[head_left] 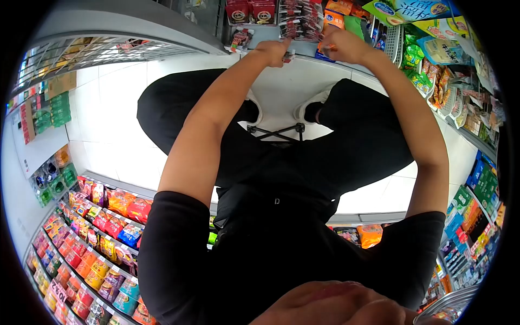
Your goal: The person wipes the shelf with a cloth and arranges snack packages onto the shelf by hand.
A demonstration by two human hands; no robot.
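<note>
My left hand reaches to the front edge of a low shelf, its fingers closed on a small packet that partly shows beside the fingertips. Right behind it lies a pile of small red and clear snack packets. Curled fingers of my right hand are at the right side of this pile, close to orange packets; whatever they hold is hidden. Another small red and white packet rests on the shelf, left of my left hand. Dark red bags stand behind that one.
My legs in black trousers are spread around a folding stool on white floor tiles. Baskets of snacks line the right. A wire rack stands at left, and shelves of tubs and bags are at lower left.
</note>
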